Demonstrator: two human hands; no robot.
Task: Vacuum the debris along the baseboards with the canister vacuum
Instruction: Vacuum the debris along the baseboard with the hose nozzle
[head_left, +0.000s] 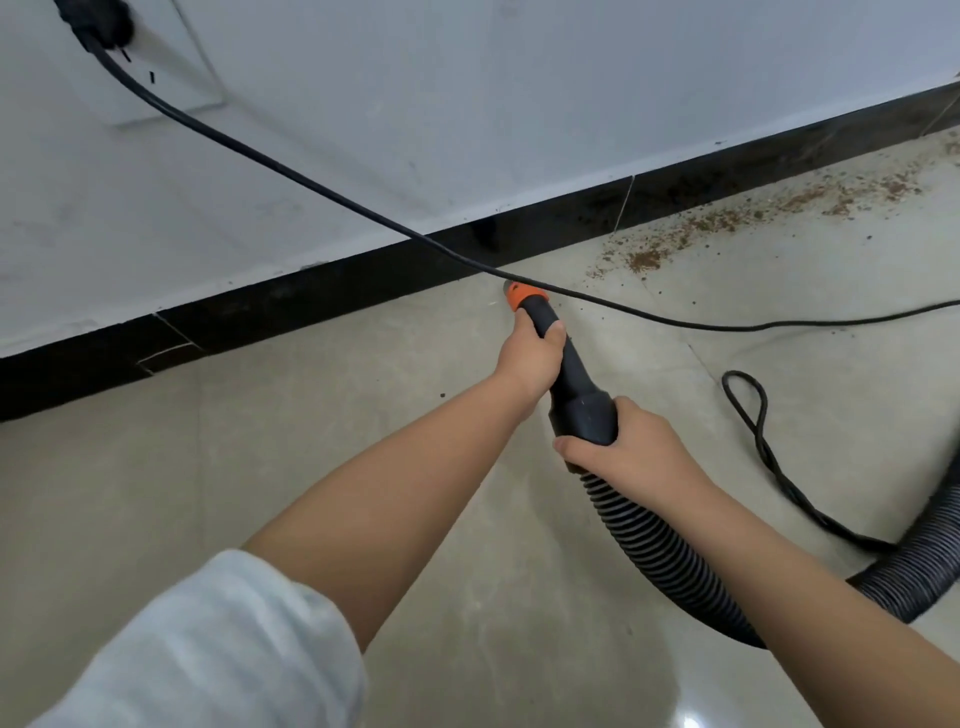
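Two hands on the nozzle, debris waiting to the right

Both of my hands grip the vacuum's working end. Nearest me, my right hand wraps the wide black cuff where the ribbed hose joins it; the hose curls away behind to my right, and the canister itself is out of view. Just ahead, my left hand holds the narrower black nozzle tube, thumb over the top. The orange tip points at the floor near the foot of the black baseboard, though I cannot tell whether it touches the tile.

I judge I am mid-pass along the wall: the floor right by the tip looks mostly clean, bar a few stray specks. The brown debris lies further right, strewn along the baseboard and thickening toward the far corner. My next move should be to swing the tip right, keeping it low and close to the baseboard. The black power cord crosses just over the tip, so I would need to pass under it without snagging.

Pale glossy tiles make up the floor. Beyond the baseboard rises a white wall, with the cord's plug in a socket at upper left.
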